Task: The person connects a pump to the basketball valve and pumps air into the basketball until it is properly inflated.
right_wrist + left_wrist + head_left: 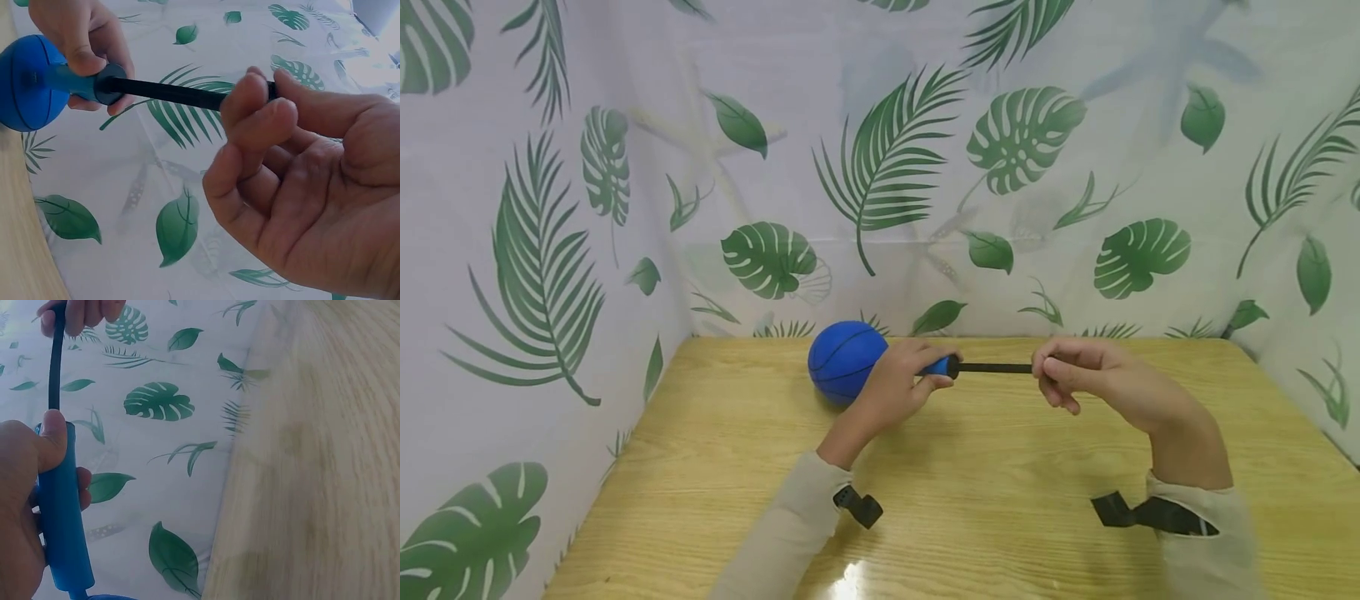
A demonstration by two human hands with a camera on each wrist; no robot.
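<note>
In the head view, one blue ball (842,358) is at the worktop's (1000,483) far edge, one blue pump (938,367) beside it, its single black rod (996,367) drawn out. The left wrist view has the left hand (19,494) with fingers wrapped round the barrel (65,531), a good hold: it looks light, stiff, smooth. The right wrist view has the right hand (312,181), fingers curled, pinching the rod's end; sideways force might bend that thin rod. Two hands altogether.

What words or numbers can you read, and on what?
No readable words or numbers.
The blue ball shows dark lines, the blue pump looks plain, and the backdrop has leaf pictures.
Any marks on the black wrist straps are too small to read.
</note>
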